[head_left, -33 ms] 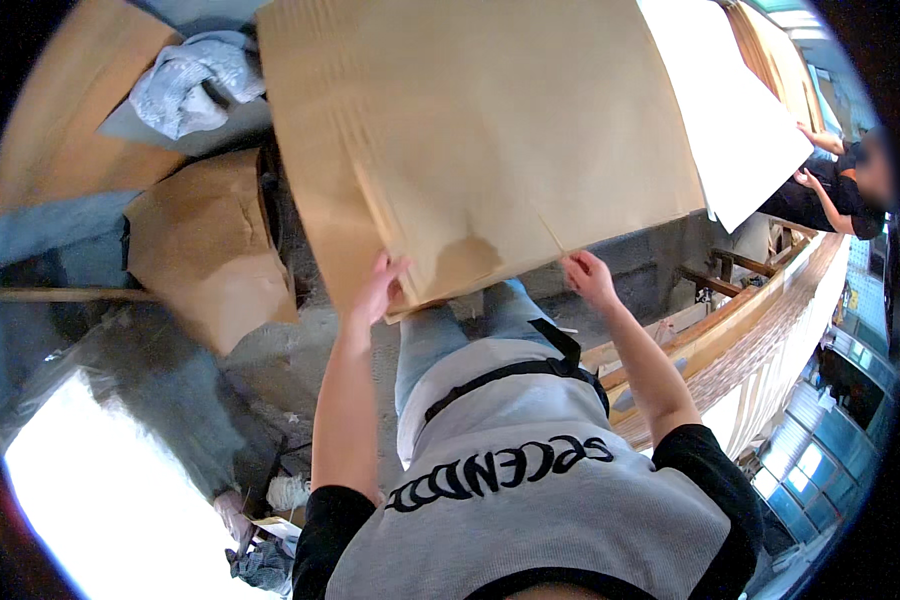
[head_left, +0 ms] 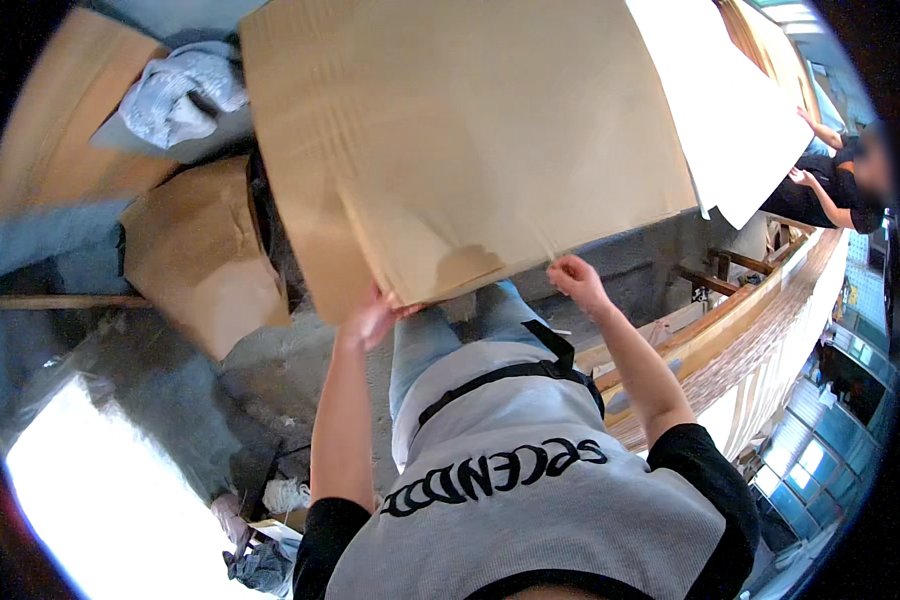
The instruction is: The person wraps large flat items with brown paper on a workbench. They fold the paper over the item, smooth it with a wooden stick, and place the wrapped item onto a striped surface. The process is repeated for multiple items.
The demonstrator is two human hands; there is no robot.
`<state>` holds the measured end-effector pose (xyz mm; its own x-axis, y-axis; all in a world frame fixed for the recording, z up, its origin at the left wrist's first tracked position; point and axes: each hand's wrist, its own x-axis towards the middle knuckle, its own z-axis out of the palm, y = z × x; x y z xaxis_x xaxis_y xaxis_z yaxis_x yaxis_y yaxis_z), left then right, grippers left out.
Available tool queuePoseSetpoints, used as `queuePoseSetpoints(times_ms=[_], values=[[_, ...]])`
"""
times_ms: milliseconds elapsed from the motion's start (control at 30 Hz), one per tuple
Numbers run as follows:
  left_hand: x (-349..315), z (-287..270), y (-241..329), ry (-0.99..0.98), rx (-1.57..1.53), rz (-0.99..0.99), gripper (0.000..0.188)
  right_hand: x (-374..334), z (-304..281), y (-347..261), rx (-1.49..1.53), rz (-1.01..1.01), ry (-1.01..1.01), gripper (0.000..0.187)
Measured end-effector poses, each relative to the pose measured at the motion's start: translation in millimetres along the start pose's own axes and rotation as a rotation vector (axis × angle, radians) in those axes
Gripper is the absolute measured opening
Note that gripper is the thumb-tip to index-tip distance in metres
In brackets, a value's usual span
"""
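A large sheet of brown paper (head_left: pixel 490 130) spreads out before me, with a folded or creased band along its left side. At its near left corner, my left hand (head_left: pixel 370 320) is closed on the edge of the paper. My right hand (head_left: pixel 578 283) is pinched shut at the near edge, right of the middle. From its fingertips a thin pale strip (head_left: pixel 550 243) runs up over the paper, blurred by motion. A shadow falls on the sheet between my hands. White sheeting (head_left: pixel 730 110) adjoins the brown paper on the right.
At right, another person (head_left: pixel 835 185) has both hands near the white sheeting. A long wooden frame (head_left: pixel 740 340) runs along the right. Left lie a brown paper piece (head_left: pixel 205 255), a crumpled pale cloth (head_left: pixel 185 95) and a wooden bar (head_left: pixel 65 301).
My left hand has come slightly nearer to me with the paper's edge. My right hand has shifted a little left and nearer, and the thin strip has moved with it.
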<state>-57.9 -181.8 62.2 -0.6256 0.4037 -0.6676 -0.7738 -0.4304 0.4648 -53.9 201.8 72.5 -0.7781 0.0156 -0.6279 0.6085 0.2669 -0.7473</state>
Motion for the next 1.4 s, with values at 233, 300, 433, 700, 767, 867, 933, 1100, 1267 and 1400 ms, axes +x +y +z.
queuePoseSetpoints(times_ms=[233,300,433,700,767,867,933,1100,1267,1400], values=[[64.0,101.1,-88.7,0.092,-0.371,-0.006,0.045,15.1,-25.5,-14.1,-0.054,0.17,-0.45,0.025],[94.4,117.3,-95.4,0.264,-0.421,-0.062,0.034,23.6,-27.0,-16.0,-0.08,0.221,-0.5,0.03],[118.4,145.4,-89.5,0.592,-0.465,0.013,0.022,40.4,-54.3,0.9,0.156,0.292,-0.491,0.036],[61.2,96.9,-71.2,0.592,-0.44,0.113,0.022,50.9,-139.4,40.7,0.596,0.351,-0.319,0.04],[49.0,91.7,-70.8,0.622,-0.288,0.148,0.025,45.8,-144.2,31.5,0.627,0.418,-0.256,0.037],[39.3,73.5,-89.9,0.705,-0.143,0.153,0.03,48.3,-140.7,43.4,0.456,0.391,-0.264,0.026],[33.8,77.0,-105.1,0.853,0.043,0.183,0.028,47.4,-128.7,41.7,0.112,0.246,-0.233,0.023],[32.4,95.0,-150.4,0.975,-0.14,0.346,0.018,34.6,-100.1,80.0,-0.512,-0.303,0.213,0.019],[63.9,68.4,-112.4,0.904,0.078,0.383,0.017,59.5,-95.2,6.0,0.042,-0.103,0.196,0.02],[78.2,72.0,-63.4,0.876,0.029,0.37,0.034,88.0,-99.5,-41.9,0.135,0.04,0.098,0.019]])
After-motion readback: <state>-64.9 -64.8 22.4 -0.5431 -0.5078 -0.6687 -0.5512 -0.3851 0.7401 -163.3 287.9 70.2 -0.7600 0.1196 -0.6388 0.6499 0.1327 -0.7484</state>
